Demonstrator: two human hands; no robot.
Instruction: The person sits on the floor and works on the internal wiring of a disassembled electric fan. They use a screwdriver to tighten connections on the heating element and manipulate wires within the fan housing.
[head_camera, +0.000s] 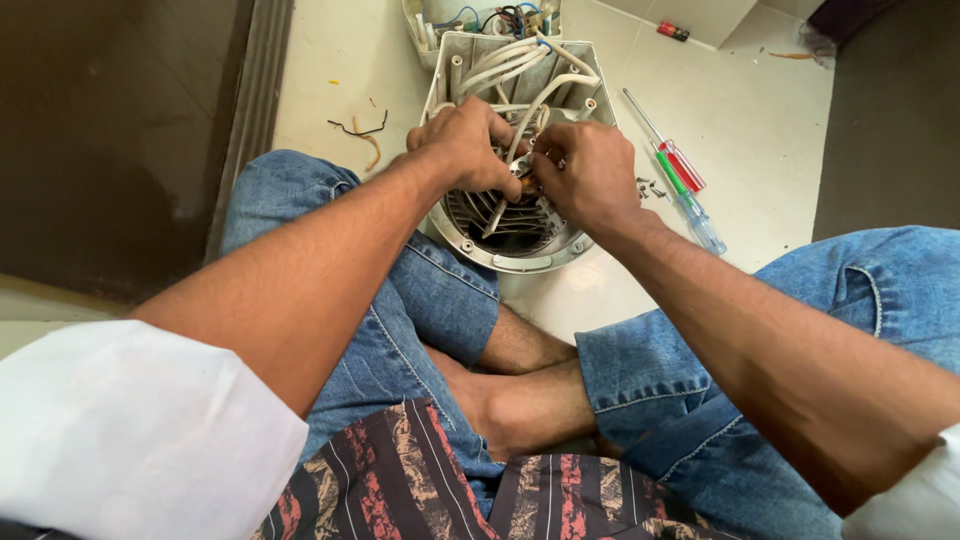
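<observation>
I'm pinching a small metal fitting (522, 168) with both hands — left hand (468, 143), right hand (588, 172) — over the open white housing (520, 255) on the floor; tugging risks snapping the white wires (520, 62).

Both forearms extended forward, converging at centre. Left hand (465, 142) knuckles up, fingers curled tight and tucked down. Right hand (590, 170) just beside it, fingers bent inward toward the left, thumb side facing it. Hands look to be touching, fingertips hidden. Seated cross-legged, bare feet tucked between the knees.
</observation>
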